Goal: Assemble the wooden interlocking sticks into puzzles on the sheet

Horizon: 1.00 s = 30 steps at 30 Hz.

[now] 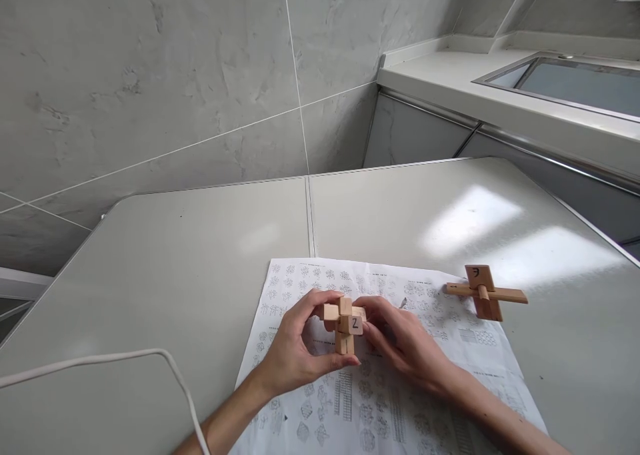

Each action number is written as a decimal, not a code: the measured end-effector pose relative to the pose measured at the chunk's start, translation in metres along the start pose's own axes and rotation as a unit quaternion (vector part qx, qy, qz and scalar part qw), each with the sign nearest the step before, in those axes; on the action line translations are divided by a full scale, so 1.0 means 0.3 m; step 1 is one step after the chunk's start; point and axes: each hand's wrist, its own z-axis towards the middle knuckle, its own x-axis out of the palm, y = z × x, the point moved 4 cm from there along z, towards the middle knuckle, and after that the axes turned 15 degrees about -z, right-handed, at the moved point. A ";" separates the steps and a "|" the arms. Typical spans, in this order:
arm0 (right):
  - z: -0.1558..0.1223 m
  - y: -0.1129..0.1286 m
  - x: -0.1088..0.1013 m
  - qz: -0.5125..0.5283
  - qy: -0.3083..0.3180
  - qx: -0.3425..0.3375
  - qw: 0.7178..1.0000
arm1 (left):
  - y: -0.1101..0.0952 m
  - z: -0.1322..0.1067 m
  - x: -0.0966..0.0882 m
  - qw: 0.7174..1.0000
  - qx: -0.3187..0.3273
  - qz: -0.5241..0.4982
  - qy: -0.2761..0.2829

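A wooden burr puzzle (pixel 344 324) of interlocking light-brown blocks is held up over the printed sheet, with a "2" written on one block end. My left hand (pixel 295 342) grips it, fingertips at the top left and thumb along the bottom. From the right, my right hand (pixel 400 332) pinches a block that sticks out on that side. Its other fingers are curled and partly hidden. Below both hands lies the large paper sheet (pixel 280 308), printed with rows of small puzzle diagrams.
To the right, a second wooden puzzle (pixel 483 292) of crossed flat pieces with a dowel rests at the sheet's edge. A white cable (pixel 125 354) crosses the lower left. The glossy folding table (pixel 210 262) meets a grey wall. A counter with a sink (pixel 560 82) stands back right.
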 end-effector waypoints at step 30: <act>0.005 0.026 -0.015 0.154 0.100 0.064 0.981 | -0.009 -0.014 0.025 0.993 0.068 0.043 0.087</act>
